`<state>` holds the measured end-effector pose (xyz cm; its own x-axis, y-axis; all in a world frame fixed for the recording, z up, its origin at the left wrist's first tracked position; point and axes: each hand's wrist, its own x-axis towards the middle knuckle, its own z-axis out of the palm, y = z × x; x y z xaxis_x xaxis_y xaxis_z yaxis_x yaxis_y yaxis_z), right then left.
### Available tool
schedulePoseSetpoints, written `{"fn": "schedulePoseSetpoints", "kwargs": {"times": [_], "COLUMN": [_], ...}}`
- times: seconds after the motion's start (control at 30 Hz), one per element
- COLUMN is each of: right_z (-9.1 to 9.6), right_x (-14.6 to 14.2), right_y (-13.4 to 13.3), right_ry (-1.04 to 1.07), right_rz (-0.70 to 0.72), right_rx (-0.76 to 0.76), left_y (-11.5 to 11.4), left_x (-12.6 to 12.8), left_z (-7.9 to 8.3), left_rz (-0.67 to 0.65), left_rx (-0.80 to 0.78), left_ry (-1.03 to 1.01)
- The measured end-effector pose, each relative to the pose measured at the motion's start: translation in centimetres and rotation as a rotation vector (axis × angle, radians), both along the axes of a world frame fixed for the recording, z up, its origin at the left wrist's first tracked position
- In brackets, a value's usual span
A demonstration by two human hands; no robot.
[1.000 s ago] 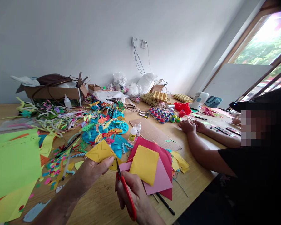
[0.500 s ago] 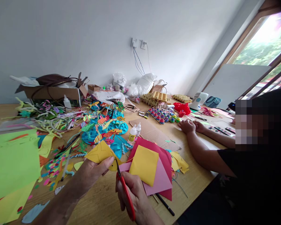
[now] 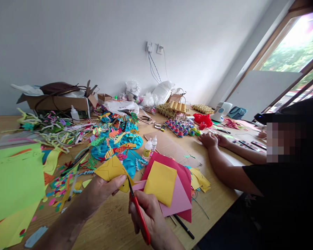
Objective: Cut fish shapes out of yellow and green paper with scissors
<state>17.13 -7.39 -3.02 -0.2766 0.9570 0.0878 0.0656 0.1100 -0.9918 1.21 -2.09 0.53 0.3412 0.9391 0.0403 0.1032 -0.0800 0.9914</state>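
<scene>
My left hand (image 3: 106, 187) pinches a piece of yellow paper (image 3: 111, 169) with pencil lines and a dark dot drawn on it, the thumb lying on top. In my right hand (image 3: 148, 211) is a pair of scissors (image 3: 140, 217) with red handles, the fingers closed round them. The dark blades meet the paper's right part, just beside my left thumb. Right of the scissors lie a folded yellow sheet (image 3: 160, 184), a pink sheet (image 3: 174, 198) and a red sheet (image 3: 184, 173), stacked on the table.
Two glue bottles (image 3: 147, 148) stand behind the stack. Blue pieces with paper fish (image 3: 117, 139) fill the middle; green sheets (image 3: 13, 184) lie at left. A black pen (image 3: 184, 227) is near the front edge. At right, a co-worker's forearm (image 3: 224, 166) rests on the table.
The yellow paper and my left hand have shifted very slightly. A thin yellow strip near the blades no longer shows at the right. The co-worker's head has moved a little.
</scene>
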Motion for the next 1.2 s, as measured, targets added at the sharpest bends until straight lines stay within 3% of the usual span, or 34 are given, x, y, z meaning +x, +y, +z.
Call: {"fn": "schedulePoseSetpoints", "kwargs": {"times": [0.7,1.2], "right_z": [0.9,-0.4], "right_x": [-0.1,-0.1], "right_y": [0.0,0.1], "right_ry": [-0.118,-0.128], "right_rz": [0.001,0.002], "right_rx": [0.106,0.047], "left_y": [0.3,0.0], "left_x": [-1.0,-0.2], "left_z": [0.1,0.8], "left_rz": [-0.058,-0.058], "left_rx": [-0.129,-0.131], "left_ry": [-0.023,-0.091]}}
